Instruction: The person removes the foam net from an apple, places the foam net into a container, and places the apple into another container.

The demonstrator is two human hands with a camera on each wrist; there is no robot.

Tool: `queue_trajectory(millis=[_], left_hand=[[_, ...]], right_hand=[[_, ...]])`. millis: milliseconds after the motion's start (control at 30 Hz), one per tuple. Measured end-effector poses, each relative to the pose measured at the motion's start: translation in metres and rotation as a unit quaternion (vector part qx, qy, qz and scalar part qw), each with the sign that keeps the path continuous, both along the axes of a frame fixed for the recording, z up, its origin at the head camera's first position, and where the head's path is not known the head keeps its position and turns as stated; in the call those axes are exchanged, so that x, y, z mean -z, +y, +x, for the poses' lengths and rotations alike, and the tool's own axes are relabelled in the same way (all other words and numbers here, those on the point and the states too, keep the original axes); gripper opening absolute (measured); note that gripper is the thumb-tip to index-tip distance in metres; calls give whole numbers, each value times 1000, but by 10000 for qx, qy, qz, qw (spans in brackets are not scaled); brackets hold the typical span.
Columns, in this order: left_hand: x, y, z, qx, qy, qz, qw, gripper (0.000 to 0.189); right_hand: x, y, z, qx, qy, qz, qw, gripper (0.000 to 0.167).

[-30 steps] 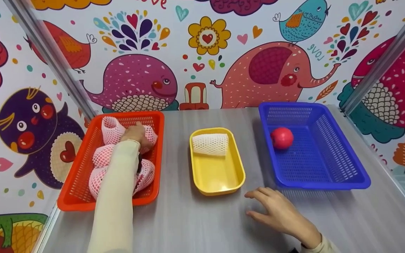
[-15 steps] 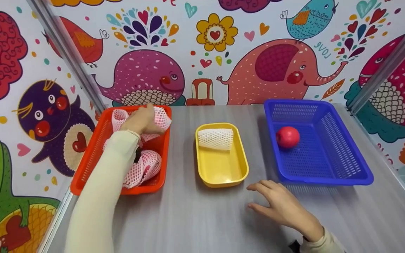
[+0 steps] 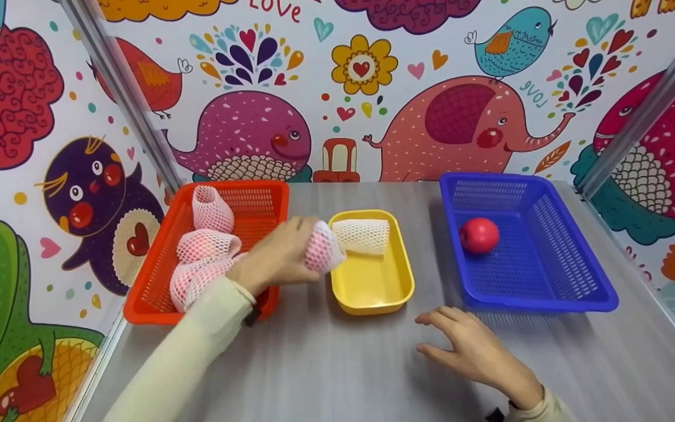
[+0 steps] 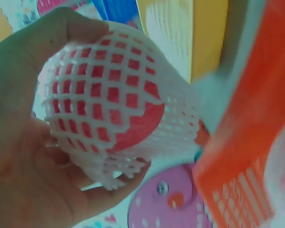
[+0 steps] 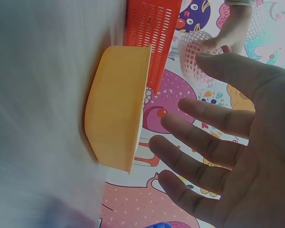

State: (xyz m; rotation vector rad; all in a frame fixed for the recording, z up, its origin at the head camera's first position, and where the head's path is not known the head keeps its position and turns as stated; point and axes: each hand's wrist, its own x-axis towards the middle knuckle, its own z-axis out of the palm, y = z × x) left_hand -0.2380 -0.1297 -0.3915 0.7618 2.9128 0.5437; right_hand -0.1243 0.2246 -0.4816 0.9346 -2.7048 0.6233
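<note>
My left hand [image 3: 282,252] grips a red apple [image 3: 320,252] in a white foam net, held up between the red basket and the yellow tray [image 3: 370,287]. The left wrist view has thumb and fingers curled round the netted apple [image 4: 102,95], bare red skin showing where the net gapes. In the tray lies a white foam net [image 3: 361,236], with no fruit visible in it. My right hand [image 3: 472,351] hovers right of the tray's near end, holding nothing. Its fingers spread apart in the right wrist view, facing the yellow tray [image 5: 116,109].
Several more netted fruits [image 3: 211,211] sit in the red basket [image 3: 261,196] on the left. To the right stands a blue basket [image 3: 531,252] with one bare red apple [image 3: 479,235] inside. Printed panels [image 3: 337,129] enclose the grey table [image 3: 337,363] at the back and sides.
My left hand has lifted the netted apple out of the red basket and carried it right, to the yellow tray's left edge. The right hand has stayed nearly still.
</note>
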Motion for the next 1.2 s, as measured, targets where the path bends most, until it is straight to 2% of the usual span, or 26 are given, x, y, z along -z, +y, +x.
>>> queue_trajectory(millis=[267, 400, 600, 700, 833, 1067, 1200], left_hand=[[26, 27, 40, 841, -14, 0, 9965, 98], [41, 44, 58, 1180, -19, -156, 9929, 104], [76, 62, 77, 1766, 467, -637, 9811, 104], [92, 66, 82, 1932, 535, -752, 9768, 105], [106, 69, 85, 1998, 402, -843, 9754, 103], [116, 70, 84, 1888, 228, -907, 9775, 103], [118, 68, 85, 1749, 105, -796, 9813, 106]], right_hand=[[2, -1, 0, -24, 39, -65, 10000, 35], [2, -3, -1, -49, 9, -76, 10000, 35], [5, -7, -2, -174, -4, -66, 9998, 35], [9, -9, -2, -234, 15, -144, 9996, 35], [15, -10, -1, -350, -32, -253, 9991, 34], [27, -13, -1, -491, 24, -451, 9978, 31], [35, -20, -3, -797, 3, -676, 9945, 27]])
